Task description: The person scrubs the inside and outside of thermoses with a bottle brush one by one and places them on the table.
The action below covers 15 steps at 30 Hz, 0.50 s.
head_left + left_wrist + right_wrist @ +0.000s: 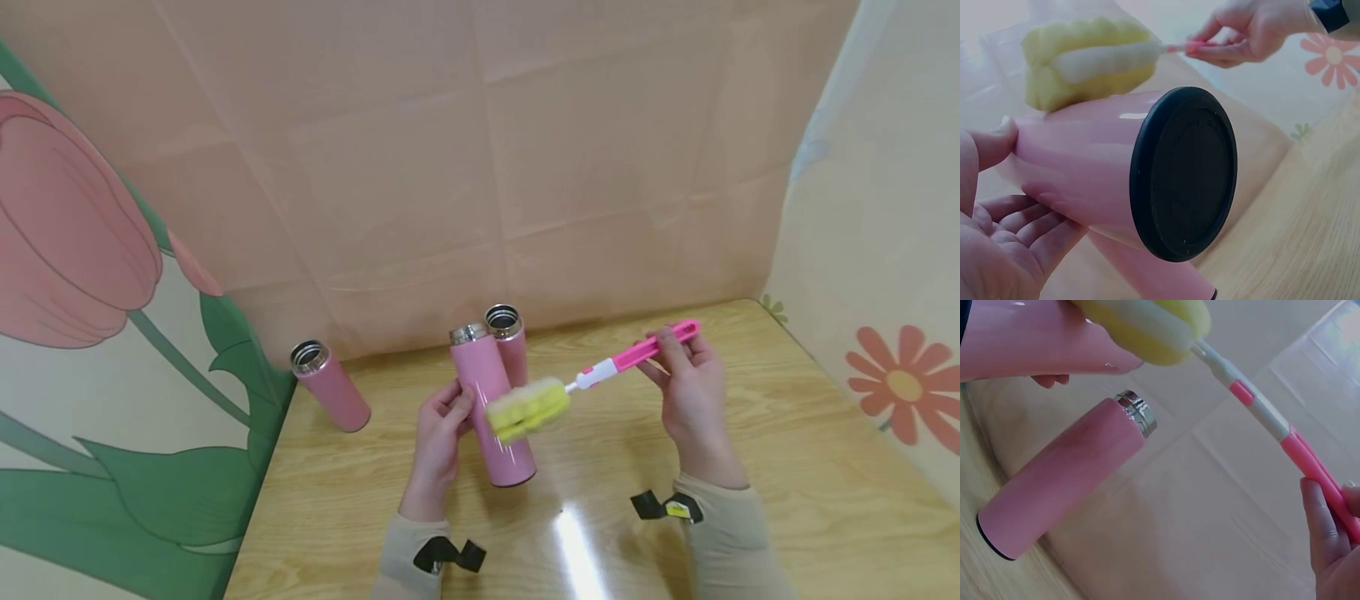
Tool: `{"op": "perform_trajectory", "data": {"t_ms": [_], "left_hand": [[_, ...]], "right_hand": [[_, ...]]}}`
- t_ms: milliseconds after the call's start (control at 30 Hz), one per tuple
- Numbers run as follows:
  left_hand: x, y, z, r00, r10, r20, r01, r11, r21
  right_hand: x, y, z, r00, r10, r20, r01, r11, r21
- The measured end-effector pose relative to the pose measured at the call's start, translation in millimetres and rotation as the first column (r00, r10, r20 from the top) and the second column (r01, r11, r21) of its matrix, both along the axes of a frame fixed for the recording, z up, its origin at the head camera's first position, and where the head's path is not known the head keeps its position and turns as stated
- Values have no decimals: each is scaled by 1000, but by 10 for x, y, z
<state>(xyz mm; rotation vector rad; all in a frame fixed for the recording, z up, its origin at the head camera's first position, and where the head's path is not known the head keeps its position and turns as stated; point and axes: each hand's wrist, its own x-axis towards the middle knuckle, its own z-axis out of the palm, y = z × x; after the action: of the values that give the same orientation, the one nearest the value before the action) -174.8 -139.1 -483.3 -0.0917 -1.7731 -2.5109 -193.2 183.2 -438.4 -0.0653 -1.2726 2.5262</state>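
Observation:
My left hand (441, 433) grips a pink thermos bottle (487, 417) by its side, lifted and tilted, its bare steel neck upward. Its black base (1186, 175) faces the left wrist camera. In my right hand (692, 387) is a bottle brush, pinched by its pink handle (645, 350). The brush's yellow and white sponge head (528, 408) crosses in front of the held bottle in the head view; whether they touch I cannot tell. Just behind stands a second pink bottle (1066, 478), uncapped, partly hidden in the head view.
A third uncapped pink bottle (332, 387) stands at the table's left. The wooden table (600, 467) meets a pinkish cloth backdrop (390, 167) at the back. Flower-printed panels rise on the left and right sides.

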Motion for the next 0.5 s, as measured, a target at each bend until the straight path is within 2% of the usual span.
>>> {"op": "perform_trajectory", "data": {"t_ms": [133, 267, 500], "left_hand": [[5, 4, 6, 1000, -29, 0, 29, 999, -19], [16, 13, 22, 998, -66, 0, 66, 997, -46], [25, 40, 31, 993, -121, 2, 121, 989, -85]], "right_hand": [[-5, -9, 24, 996, -88, 14, 89, 991, -100], [-23, -23, 37, 988, -156, 14, 156, 966, -206], [-35, -36, 37, 980, -199, -7, 185, 924, -334]]}}
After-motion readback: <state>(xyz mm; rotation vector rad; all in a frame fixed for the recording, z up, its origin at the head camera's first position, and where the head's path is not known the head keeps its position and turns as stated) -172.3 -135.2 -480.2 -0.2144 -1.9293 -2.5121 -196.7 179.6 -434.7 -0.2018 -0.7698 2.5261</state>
